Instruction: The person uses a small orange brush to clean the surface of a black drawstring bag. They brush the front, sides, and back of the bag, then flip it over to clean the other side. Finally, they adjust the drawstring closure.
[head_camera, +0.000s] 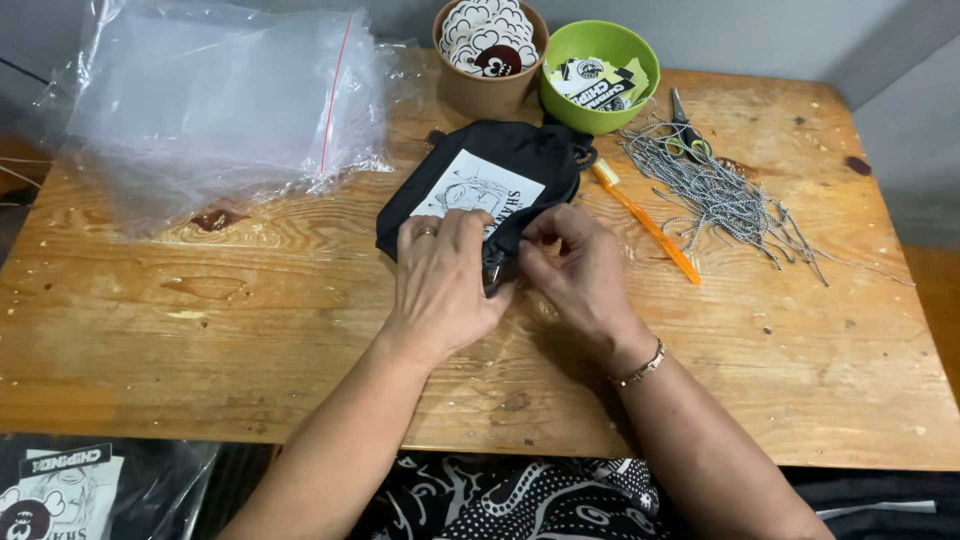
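A black cloth pouch (500, 175) with a white printed panel bearing a line drawing lies in the middle of the wooden table (250, 330), toward its far side. Both hands meet at the pouch's near edge: the left hand (440, 280), a ring on one finger, presses down on the cloth with fingers curled, and the right hand (580, 270), a bracelet at the wrist, pinches the edge beside it, around a small metal piece that is mostly hidden.

The table is worn, scratched planks with dark stains, set against a grey wall.

Far left lies a heap of clear, crinkled plastic bags (210, 95). Behind the pouch stand a brown cup (490, 90) of round stickers and a green bowl (600, 100) of printed tags. To the right lie an orange stick (650, 225) and a tangle of thin metal chains (715, 190).
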